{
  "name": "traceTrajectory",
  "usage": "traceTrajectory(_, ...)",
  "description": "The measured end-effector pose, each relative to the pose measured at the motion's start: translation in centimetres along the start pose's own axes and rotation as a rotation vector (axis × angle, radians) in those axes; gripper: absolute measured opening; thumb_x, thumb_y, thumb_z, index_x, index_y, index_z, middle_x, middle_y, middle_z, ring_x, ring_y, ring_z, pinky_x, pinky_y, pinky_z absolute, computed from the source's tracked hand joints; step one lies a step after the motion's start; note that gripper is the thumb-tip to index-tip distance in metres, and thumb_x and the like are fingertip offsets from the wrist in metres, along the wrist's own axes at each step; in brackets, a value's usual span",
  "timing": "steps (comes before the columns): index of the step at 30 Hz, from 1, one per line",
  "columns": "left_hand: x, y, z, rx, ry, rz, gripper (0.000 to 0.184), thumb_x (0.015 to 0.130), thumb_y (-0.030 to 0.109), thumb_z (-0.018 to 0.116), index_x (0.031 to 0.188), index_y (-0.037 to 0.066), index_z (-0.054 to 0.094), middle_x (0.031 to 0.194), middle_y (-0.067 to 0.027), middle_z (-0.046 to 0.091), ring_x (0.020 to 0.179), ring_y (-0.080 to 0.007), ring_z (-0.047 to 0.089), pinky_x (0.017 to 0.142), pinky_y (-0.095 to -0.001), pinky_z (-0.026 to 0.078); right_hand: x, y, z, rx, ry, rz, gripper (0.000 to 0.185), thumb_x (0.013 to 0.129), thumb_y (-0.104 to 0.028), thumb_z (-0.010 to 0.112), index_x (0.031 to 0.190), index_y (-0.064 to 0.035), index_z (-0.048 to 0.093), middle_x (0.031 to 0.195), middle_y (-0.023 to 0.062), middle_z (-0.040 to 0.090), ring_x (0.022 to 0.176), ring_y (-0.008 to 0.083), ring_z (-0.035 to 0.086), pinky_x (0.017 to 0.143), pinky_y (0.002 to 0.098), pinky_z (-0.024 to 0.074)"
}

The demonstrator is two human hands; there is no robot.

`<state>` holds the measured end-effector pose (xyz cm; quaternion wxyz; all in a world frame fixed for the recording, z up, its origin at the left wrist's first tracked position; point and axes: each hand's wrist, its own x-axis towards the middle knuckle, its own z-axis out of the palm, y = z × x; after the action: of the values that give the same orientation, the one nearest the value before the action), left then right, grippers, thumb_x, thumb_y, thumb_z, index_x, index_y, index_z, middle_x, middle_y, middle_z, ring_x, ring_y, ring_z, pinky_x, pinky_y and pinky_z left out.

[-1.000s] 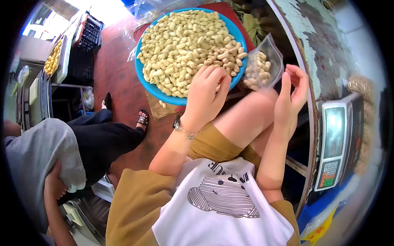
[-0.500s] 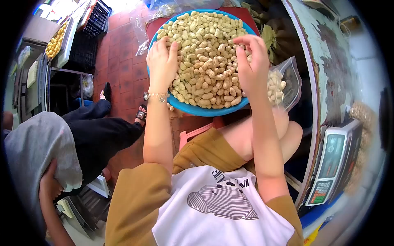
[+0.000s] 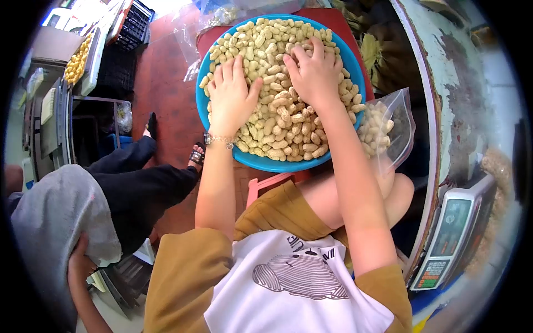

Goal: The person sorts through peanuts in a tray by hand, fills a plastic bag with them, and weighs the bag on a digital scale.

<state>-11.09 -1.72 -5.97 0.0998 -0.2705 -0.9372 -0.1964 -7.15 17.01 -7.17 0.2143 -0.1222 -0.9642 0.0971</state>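
Note:
A wide blue basin [image 3: 261, 164] is heaped with unshelled peanuts [image 3: 286, 114], paler at the back and left, browner at the front. My left hand [image 3: 232, 99] lies on the left part of the heap, fingers spread and pointing away from me. Over the heap's upper right rests my right hand [image 3: 315, 75], its fingers apart and slightly bent among the peanuts; nothing shows gripped in it. Right of the basin, a clear zip bag [image 3: 397, 130] holds more peanuts near my knee.
The basin stands on a red surface [image 3: 355, 44]. Along the right runs a worn ledge with a digital scale [image 3: 444, 238]. At left sits another person [image 3: 66, 216] in dark trousers. Black crates [image 3: 135, 25] and a tray of yellow items [image 3: 78, 61] are farther back.
My right hand has moved left and away from me, from the basin's right side onto the heap. My left hand has shifted right and flattened onto the peanuts.

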Motion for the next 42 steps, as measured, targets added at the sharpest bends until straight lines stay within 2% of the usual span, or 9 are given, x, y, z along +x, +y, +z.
traceTrajectory(3,0.8,-0.3,-0.2,-0.158,-0.004,0.098,0.060,0.087,0.036,0.065,0.133,0.001,0.048,0.123,-0.0164,0.053,0.113,-0.0333,0.051,0.094,-0.0438,0.042,-0.1,-0.3,-0.7,0.104,-0.056,-0.023,0.034,0.095,-0.040,0.050,0.115,-0.0157,0.063,0.123,0.0164,0.052,0.101,0.0394,0.055,0.088,0.0546,0.0412)
traceTrajectory(7,2.2,0.5,-1.4,-0.372,-0.190,-0.027,0.056,0.086,0.035,0.068,0.129,0.003,0.052,0.113,-0.0161,0.055,0.105,-0.0331,0.055,0.089,-0.0404,0.046,0.0,0.3,-0.6,0.324,-0.076,-0.044,0.031,0.093,-0.036,0.051,0.111,-0.0119,0.060,0.120,0.0179,0.054,0.103,0.0415,0.054,0.086,0.0490,0.0478)
traceTrajectory(13,2.3,1.2,0.1,-0.370,-0.093,0.134,0.054,0.082,0.027,0.065,0.130,0.007,0.053,0.118,-0.0171,0.056,0.111,-0.0350,0.053,0.096,-0.0420,0.044,-0.2,-1.4,0.2,0.273,-0.038,0.010,0.037,0.093,-0.037,0.052,0.119,-0.0114,0.057,0.118,0.0158,0.059,0.106,0.0406,0.055,0.089,0.0494,0.0475)
traceTrajectory(21,2.9,1.7,0.1,-0.513,-0.142,0.066,0.042,0.082,0.023,0.063,0.121,0.009,0.057,0.115,-0.0131,0.058,0.108,-0.0323,0.053,0.095,-0.0408,0.042,0.1,-1.3,0.2,0.351,-0.007,-0.023,0.020,0.091,-0.029,0.056,0.101,-0.0131,0.063,0.096,0.0092,0.061,0.083,0.0330,0.063,0.075,0.0453,0.0507)
traceTrajectory(26,2.8,2.6,0.4,-0.473,-0.123,0.104,0.037,0.082,0.015,0.057,0.117,0.006,0.057,0.111,-0.0142,0.056,0.105,-0.0326,0.054,0.093,-0.0409,0.042,-0.2,-1.4,0.2,0.386,-0.041,-0.036,0.025,0.094,-0.025,0.051,0.112,-0.0108,0.061,0.106,0.0120,0.063,0.100,0.0315,0.062,0.083,0.0442,0.0510)
traceTrajectory(31,3.0,2.4,0.8,-0.638,-0.142,0.064,0.034,0.083,0.012,0.053,0.116,0.002,0.057,0.109,-0.0165,0.055,0.102,-0.0322,0.054,0.092,-0.0383,0.042,0.3,-1.3,-0.5,0.490,-0.140,-0.019,0.028,0.096,-0.026,0.050,0.115,-0.0083,0.060,0.108,0.0149,0.063,0.100,0.0337,0.061,0.083,0.0445,0.0500)
traceTrajectory(36,3.8,2.6,1.6,-1.078,-0.145,-0.321,0.025,0.090,0.009,0.047,0.111,0.001,0.059,0.105,-0.0086,0.052,0.077,-0.0124,0.055,0.067,-0.0277,0.047,-0.1,-2.5,0.3,0.769,0.056,-0.022,0.025,0.097,-0.024,0.047,0.104,-0.0035,0.058,0.102,0.0181,0.064,0.093,0.0361,0.061,0.081,0.0473,0.0483)
traceTrajectory(40,4.2,2.6,2.2,-1.009,-0.122,-0.300,0.027,0.092,0.014,0.046,0.106,0.001,0.065,0.100,-0.0058,0.053,0.075,-0.0107,0.051,0.065,-0.0261,0.045,-0.3,-3.3,0.6,0.530,0.126,0.022,0.021,0.096,-0.022,0.048,0.098,-0.0031,0.058,0.082,0.0156,0.067,0.079,0.0385,0.062,0.078,0.0468,0.0484)
traceTrajectory(42,4.2,2.1,3.0,-1.092,-0.119,-0.362,0.026,0.093,0.014,0.046,0.104,0.001,0.065,0.093,-0.0038,0.056,0.072,-0.0090,0.049,0.063,-0.0249,0.042,-0.3,-3.2,0.6,0.603,0.091,0.047,0.021,0.094,-0.021,0.050,0.097,-0.0025,0.059,0.085,0.0171,0.066,0.081,0.0378,0.062,0.078,0.0460,0.0483)
